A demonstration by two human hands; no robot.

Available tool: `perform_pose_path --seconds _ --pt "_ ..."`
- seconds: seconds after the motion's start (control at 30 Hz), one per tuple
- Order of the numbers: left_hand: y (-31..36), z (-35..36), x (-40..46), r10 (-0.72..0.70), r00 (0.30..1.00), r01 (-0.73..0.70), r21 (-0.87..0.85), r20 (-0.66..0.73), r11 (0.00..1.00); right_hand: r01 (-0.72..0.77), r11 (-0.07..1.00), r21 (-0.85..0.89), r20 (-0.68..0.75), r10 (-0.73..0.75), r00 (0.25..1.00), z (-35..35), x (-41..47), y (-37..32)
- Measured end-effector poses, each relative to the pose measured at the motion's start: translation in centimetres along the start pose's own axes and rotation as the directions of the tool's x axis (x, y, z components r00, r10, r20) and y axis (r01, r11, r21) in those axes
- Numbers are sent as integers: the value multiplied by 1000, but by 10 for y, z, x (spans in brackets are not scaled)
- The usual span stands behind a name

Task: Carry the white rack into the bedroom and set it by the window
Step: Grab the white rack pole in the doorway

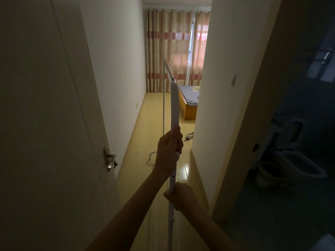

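You stand in a doorway looking into the bedroom, with the white rack held upright in front of you, seen nearly edge-on. Your left hand is wrapped fully around the near white pole, fingers curled shut on it, thumb pointing up along the tube. Your right hand is closed around the same pole lower down, just beneath the left one. Both forearms reach up from the bottom of the view.

The rack's top bar slants away from the near pole toward a 2nd, thinner-looking upright behind it on the left. One curved white foot of the rack shows near the yellow floor left of your left wrist; you cannot tell whether it touches the floor.

An open white door fills the left side, its metal handle level with your left hand. A white wall with a light switch stands on the right. Beyond it a dark room shows a toilet.

Deep in the bedroom, beige and pink curtains cover the window, with a bright gap between them. A wooden bed with a blue sheet sits below them on the right, and a black cable lies on the floor by the wall corner. The rack is well apart from the window.
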State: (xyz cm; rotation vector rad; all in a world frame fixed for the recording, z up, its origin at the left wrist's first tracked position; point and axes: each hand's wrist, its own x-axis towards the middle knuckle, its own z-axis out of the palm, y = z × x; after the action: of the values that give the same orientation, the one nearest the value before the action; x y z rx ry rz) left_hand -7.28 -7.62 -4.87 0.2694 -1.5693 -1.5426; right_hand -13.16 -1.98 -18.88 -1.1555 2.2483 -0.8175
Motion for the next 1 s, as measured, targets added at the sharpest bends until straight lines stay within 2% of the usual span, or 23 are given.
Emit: perform_pose_path --seconds 0.63,1.0 --pt "-41 -2 83 -2 998 0 -29 -69 1000 140 990 8 31 -141 990 -17 98 11" --pt "-57 -7 126 12 997 -16 -48 -74 999 107 994 35 57 -109 992 -24 148 5"
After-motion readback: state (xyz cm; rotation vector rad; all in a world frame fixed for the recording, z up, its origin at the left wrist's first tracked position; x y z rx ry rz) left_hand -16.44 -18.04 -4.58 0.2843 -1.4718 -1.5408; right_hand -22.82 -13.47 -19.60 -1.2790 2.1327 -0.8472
